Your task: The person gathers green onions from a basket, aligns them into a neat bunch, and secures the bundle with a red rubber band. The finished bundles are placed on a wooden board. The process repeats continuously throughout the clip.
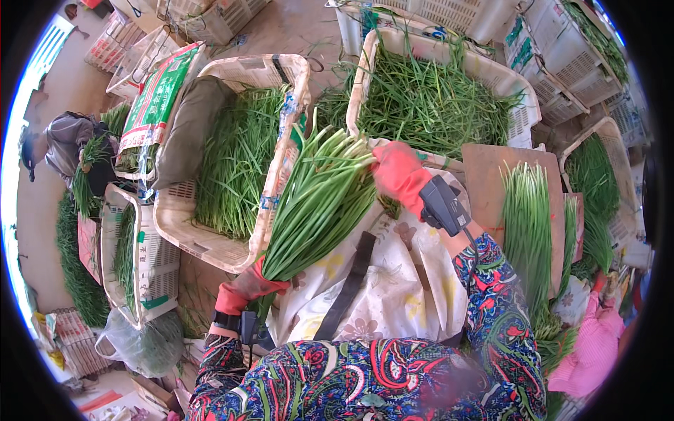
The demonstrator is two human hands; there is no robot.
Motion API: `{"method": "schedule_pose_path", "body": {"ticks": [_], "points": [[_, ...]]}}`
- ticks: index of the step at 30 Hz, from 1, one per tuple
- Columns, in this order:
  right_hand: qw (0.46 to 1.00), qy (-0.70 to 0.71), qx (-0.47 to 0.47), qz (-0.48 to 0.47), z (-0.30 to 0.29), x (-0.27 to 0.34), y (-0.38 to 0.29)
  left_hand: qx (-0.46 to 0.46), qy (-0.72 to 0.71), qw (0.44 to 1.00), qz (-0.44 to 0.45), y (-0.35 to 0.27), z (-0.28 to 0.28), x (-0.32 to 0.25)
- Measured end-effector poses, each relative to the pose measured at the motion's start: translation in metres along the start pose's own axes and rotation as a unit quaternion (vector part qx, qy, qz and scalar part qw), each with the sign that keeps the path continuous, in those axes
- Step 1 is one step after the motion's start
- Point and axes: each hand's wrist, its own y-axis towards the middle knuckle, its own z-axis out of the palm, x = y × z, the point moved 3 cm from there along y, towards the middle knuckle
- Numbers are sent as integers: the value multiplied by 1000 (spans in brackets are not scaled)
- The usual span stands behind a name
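Note:
A thick bunch of garlic chives (324, 210) lies slantwise above my lap, its pale stem ends up and to the right. My left hand (248, 288), in a red glove, grips the leafy lower end. At the stem ends my right hand (397, 171), also red-gloved, is closed on some of the stems; its fingers are partly hidden. Under the bunch spreads a floral apron (400, 273) with a dark strap. A white plastic crate (210, 250) of chives stands left of the bunch, and another crate (526, 100) holding loose green leaves is beyond my right hand.
To my right, trimmed chives (526, 221) lie on a brown board (479, 179). A rolled dark cloth (192, 131) rests on the left crate's edge. At far left another person (73, 142) holds chives; a pink sleeve (590, 347) shows at right. A plastic bag (142, 344) sits lower left.

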Motion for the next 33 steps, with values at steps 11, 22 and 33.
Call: {"method": "schedule_pose_path", "body": {"ticks": [11,22,33], "points": [[974,6,-211,-81,-33,52,-25,-92,46,994,30,-11,6,-4],[979,-79,-137,128,-44,19,-5,-165,239,953,84,-11,3,5],[992,100,-21,-74,36,-62,-41,-25,64,997,-19,6,-12,5]]}}
